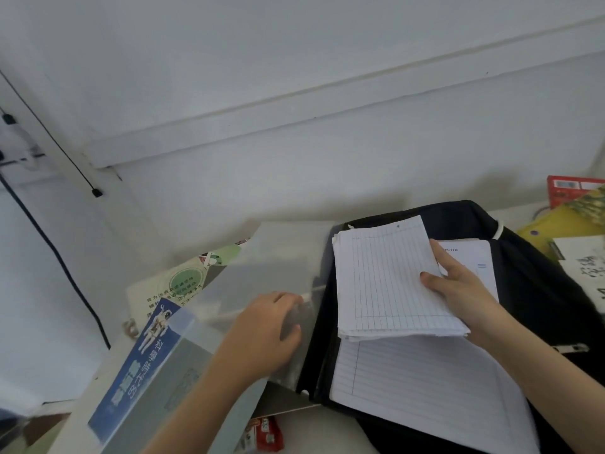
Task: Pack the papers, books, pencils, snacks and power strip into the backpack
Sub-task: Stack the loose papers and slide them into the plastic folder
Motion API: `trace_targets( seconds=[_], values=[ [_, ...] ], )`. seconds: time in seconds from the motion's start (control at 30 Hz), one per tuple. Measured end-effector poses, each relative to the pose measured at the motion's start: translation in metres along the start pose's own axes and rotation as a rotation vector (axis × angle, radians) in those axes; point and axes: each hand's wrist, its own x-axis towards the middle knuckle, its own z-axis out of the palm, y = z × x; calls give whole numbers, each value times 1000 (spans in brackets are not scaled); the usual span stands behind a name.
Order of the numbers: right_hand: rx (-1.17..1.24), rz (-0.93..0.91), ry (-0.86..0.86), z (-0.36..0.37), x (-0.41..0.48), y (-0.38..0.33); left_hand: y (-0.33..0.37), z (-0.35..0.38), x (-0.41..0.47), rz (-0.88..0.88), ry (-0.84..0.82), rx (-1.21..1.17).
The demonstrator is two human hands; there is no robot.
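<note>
A black backpack [537, 290] lies on the white desk at the centre right. My right hand [465, 290] holds a stack of lined papers [389, 283] above it. More lined sheets [425, 391] lie below the stack on the backpack, and a white booklet [474, 257] shows behind my fingers. My left hand [265, 332] grips the edge of a translucent plastic folder [262, 276] left of the backpack. Under the folder lies a blue and grey book [157, 362] with an astronaut picture. A red snack packet [266, 434] peeks out at the bottom.
A cream and green printed sheet [176, 286] lies at the left back of the desk. At the far right are a red box [569, 188], a yellow book [553, 227] and a white printed item [586, 267]. Black cables [49, 244] hang down the wall on the left.
</note>
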Motion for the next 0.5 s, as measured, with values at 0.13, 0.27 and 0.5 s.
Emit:
trace_targets(
  seconds=[0.13, 0.27, 0.5],
  values=[
    [-2, 9, -7, 0, 1, 2, 9, -3, 1, 5, 13, 33],
    [-23, -4, -35, -5, 3, 1, 17, 7, 2, -89, -12, 135],
    [-131, 18, -247, -15, 8, -5, 22, 2, -10, -167, -75, 54]
  ],
)
